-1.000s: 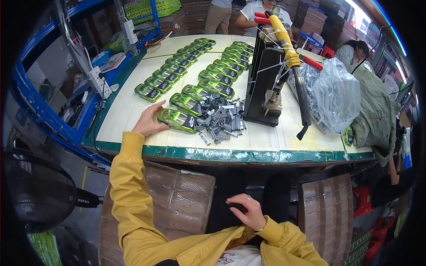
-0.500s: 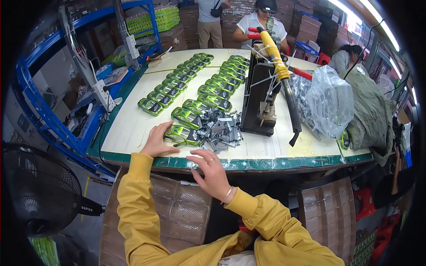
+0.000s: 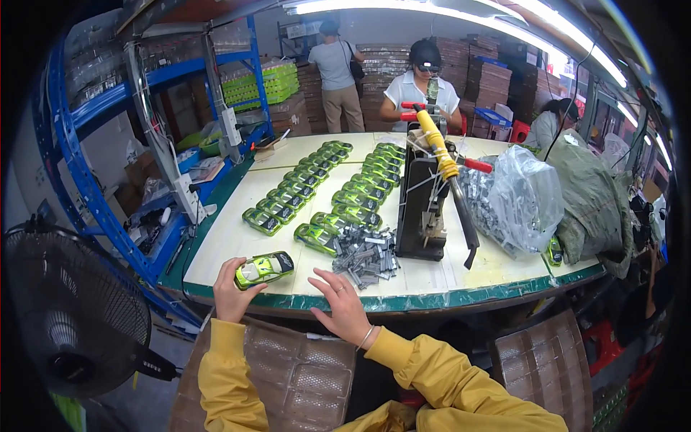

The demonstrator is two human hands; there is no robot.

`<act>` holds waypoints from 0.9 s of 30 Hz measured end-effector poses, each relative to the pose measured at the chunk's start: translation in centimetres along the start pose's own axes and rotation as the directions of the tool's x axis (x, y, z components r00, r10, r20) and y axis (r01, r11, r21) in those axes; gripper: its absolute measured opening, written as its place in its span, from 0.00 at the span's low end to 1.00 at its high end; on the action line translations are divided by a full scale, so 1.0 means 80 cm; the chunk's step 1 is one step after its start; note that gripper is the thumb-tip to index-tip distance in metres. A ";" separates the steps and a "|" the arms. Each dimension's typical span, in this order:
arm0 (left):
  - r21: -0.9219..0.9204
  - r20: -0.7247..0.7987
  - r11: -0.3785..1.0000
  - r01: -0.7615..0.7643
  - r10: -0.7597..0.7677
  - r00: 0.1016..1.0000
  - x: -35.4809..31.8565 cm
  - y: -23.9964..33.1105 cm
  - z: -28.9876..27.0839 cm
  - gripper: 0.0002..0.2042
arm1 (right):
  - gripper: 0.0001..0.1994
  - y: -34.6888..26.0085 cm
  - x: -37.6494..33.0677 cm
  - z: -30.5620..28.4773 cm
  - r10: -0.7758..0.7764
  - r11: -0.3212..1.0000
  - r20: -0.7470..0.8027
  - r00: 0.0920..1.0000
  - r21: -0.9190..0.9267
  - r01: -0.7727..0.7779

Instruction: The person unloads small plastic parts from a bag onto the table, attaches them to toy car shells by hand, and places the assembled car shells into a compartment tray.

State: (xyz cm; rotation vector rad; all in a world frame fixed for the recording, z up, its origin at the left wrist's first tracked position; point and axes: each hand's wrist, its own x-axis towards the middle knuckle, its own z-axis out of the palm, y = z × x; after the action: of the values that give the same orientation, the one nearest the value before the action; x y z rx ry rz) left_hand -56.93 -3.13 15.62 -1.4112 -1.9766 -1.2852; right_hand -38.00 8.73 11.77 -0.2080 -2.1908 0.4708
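green toy car (image 3: 264, 268) | left hand (image 3: 232, 291) grip clasps it | right hand (image 3: 344, 308) apparently open, fingers spread

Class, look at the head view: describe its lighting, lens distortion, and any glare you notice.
Head view: ceiling strip lights are blown out white; the table edge bows from fisheye distortion; corners are vignetted black; the clear plastic bag glints; the left hand holding a green toy car stays reasonably sharp.

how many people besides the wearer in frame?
3. One standing with back turned by the far boxes, one in white at the table's far end, one far right behind the green sack. Others may be hidden.
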 end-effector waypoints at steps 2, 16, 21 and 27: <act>-0.034 0.073 0.994 -0.104 0.106 0.992 -0.004 0.036 -0.018 0.27 | 0.31 -0.010 0.004 -0.007 -0.063 0.998 0.001 0.998 0.023 0.063; -0.508 0.552 0.861 -0.036 0.357 0.754 -0.051 0.172 0.036 0.28 | 0.33 -0.031 -0.113 -0.101 0.197 0.962 0.089 0.976 0.174 -0.210; -0.312 0.371 0.946 0.089 0.035 0.928 -0.007 0.118 0.116 0.13 | 0.31 -0.016 -0.159 -0.131 0.396 0.913 -0.012 0.918 0.117 -0.392; -0.124 0.155 0.985 -0.118 0.137 0.978 0.014 0.120 0.193 0.04 | 0.29 0.002 -0.181 -0.156 0.444 0.894 -0.119 0.888 0.000 -0.448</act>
State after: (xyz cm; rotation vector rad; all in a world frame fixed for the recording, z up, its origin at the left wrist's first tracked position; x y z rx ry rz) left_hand -45.97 11.21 13.04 -1.7192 -1.9035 -1.2793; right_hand -19.24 7.62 8.18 -0.7489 -2.0296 0.6641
